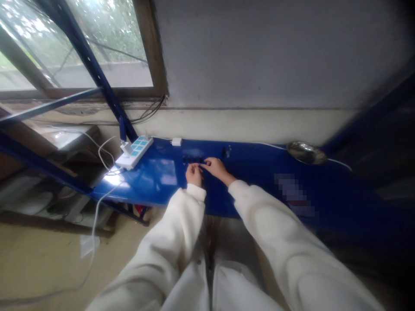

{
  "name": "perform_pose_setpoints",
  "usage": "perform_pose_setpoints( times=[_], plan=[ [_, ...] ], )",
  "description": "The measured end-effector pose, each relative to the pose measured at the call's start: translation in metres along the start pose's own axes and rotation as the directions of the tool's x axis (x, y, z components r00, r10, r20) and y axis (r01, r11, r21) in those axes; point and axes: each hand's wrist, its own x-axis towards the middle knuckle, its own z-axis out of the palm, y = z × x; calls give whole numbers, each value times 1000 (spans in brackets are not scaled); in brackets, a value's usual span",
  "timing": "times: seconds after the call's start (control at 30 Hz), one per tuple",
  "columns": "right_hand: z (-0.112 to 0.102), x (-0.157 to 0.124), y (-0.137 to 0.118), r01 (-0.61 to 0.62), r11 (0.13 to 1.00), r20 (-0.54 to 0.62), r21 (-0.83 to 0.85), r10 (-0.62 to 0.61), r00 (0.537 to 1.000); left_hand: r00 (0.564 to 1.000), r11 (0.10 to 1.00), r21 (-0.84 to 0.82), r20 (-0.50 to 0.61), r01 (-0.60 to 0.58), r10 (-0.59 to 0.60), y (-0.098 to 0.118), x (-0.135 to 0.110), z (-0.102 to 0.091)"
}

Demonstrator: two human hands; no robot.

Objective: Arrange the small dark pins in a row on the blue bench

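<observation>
Both my hands rest close together on a glossy blue shelf (259, 172), white sleeves reaching out to them. My left hand (193, 174) is curled, fingers pinched near a small dark object. My right hand (216, 167) is also closed, its fingertips at the end of a row of small dark pieces (193, 160) lying on the shelf. What exactly each hand pinches is too small to make out. A couple more dark bits (226, 151) stand just beyond the right hand.
A white power strip (134, 152) with blue sockets and a plugged charger lies at the shelf's left end, white cables trailing to the floor. A metal bowl (306, 152) sits at the right. Blue rack beams cross the window on the left; a wall stands behind.
</observation>
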Motion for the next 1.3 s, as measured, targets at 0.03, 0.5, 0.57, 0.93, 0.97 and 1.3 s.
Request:
perform_pose_setpoints(
  times=[0.03, 0.5, 0.57, 0.93, 0.97, 1.3],
  plan=[
    [2, 1, -1, -8, 1000, 4, -7, 8, 1000, 1000, 1000, -4, -8, -4, 4, 0, 0, 0],
    [16, 9, -7, -83, 994, -3, -69, 83, 997, 999, 999, -10, -10, -35, 34, -4, 3, 0],
    [17, 9, -8, -96, 993, -11, -71, 95, 995, 999, 999, -14, -4, -37, 37, -4, 3, 0],
    [17, 8, -5, -108, 994, -21, 24, 108, 994, 999, 999, -11, -24, -30, 30, -4, 2, 0],
    [17, 8, -4, -107, 994, -16, 35, 107, 994, 999, 1000, -10, -31, -28, 28, -3, 2, 0],
    [16, 13, -9, -67, 997, 8, 45, 67, 998, 989, 996, -80, -149, -25, 13, 3, 1, -1]
  ],
)
